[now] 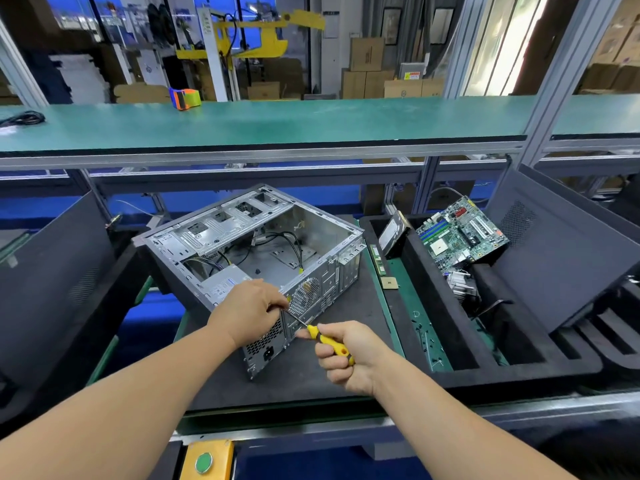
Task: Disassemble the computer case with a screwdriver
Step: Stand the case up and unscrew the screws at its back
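A long green shelf (pixel 311 123) on an aluminium frame (pixel 550 98) spans the far side above the table. Behind it stand stacked cardboard boxes (pixel 367 69), a yellow machine (pixel 266 36) and blue-lit glass panels. A bright window (pixel 498 43) glows far right.

Computer case (pixel 256 251): open, side panel off, lying on a dark mat (pixel 311 379) on the table; cables and power supply (pixel 225 284) inside.
Left hand (pixel 251 311): rests at the case's rear corner, fingers pinching the screwdriver shaft.
Right hand (pixel 349 355): curled round the yellow handle of the screwdriver (pixel 320 336), whose tip points at the rear panel.
Tray (pixel 433 372): just right of the case, holding a motherboard (pixel 462 233), hard drive (pixel 393 233) and loose screws.
Shelf (pixel 277 123): green, above, carrying a tape dispenser (pixel 185 98).
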